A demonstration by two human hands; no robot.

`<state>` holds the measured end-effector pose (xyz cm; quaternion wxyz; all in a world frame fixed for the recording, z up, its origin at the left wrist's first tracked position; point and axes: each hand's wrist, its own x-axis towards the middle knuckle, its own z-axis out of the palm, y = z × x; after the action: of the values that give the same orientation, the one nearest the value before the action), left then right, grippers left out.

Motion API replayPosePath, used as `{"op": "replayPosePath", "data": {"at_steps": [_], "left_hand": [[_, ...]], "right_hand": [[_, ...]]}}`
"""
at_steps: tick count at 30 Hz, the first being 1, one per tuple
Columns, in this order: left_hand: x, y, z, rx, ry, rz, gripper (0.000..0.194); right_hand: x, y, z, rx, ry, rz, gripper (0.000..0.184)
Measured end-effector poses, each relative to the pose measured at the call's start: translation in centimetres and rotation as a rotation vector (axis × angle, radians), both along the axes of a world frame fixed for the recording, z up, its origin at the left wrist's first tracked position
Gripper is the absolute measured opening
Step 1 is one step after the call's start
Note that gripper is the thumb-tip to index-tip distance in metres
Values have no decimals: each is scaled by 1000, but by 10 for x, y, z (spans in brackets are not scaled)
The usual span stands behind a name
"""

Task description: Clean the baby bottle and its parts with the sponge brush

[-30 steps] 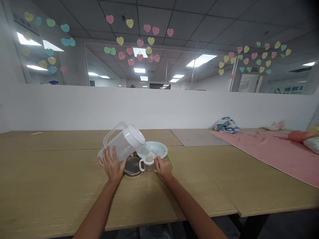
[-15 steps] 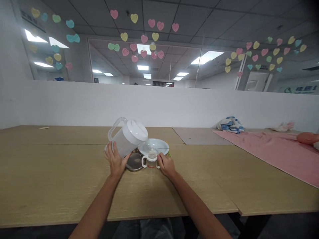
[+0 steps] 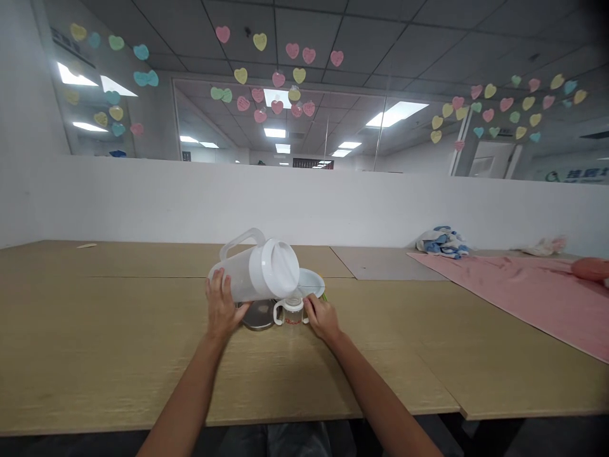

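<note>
My left hand (image 3: pixel 223 308) is wrapped round the lower body of a white lidded pitcher (image 3: pixel 240 276). The pitcher is tipped far over to the right, its handle up and its lid end above a small clear cup (image 3: pixel 292 311) with white handles on both sides. Closed on the cup's right handle is my right hand (image 3: pixel 322 317). Red print runs across the cup's front. Left of the cup lies a round dark metal pan or lid (image 3: pixel 259 315), partly under the pitcher. Behind the cup, a white dish (image 3: pixel 311 282) is partly hidden by the pitcher.
The wooden table (image 3: pixel 118 349) meets a white wall (image 3: pixel 143 203) at the back. To the right lie a pink cloth (image 3: pixel 514 285), a blue and white bundled cloth (image 3: pixel 442 242) and an orange-red object (image 3: pixel 590 268). A grey board (image 3: pixel 385 263) lies at the back.
My left hand has tipped the pitcher further to the right, so its lid end is lower and nearer the cup. My right hand stays on the cup handle.
</note>
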<state>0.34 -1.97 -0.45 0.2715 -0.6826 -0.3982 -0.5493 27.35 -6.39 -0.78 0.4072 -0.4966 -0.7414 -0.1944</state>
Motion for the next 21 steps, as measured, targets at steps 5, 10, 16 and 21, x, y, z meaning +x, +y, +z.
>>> {"op": "replayPosePath", "data": {"at_steps": [5,10,16,21], "left_hand": [[1,-2,0,-28,-44,16,82],[0,-2,1,-27,-110,52,85],[-1,-3,3,22,-79,88,87],[-2,-2,3,40,-45,73,86]], "right_hand": [[0,0,0,-8,8,17,36],[1,0,0,-10,11,21,37],[1,0,0,-8,12,-2,37],[2,1,-1,-2,-3,-21,38]]}}
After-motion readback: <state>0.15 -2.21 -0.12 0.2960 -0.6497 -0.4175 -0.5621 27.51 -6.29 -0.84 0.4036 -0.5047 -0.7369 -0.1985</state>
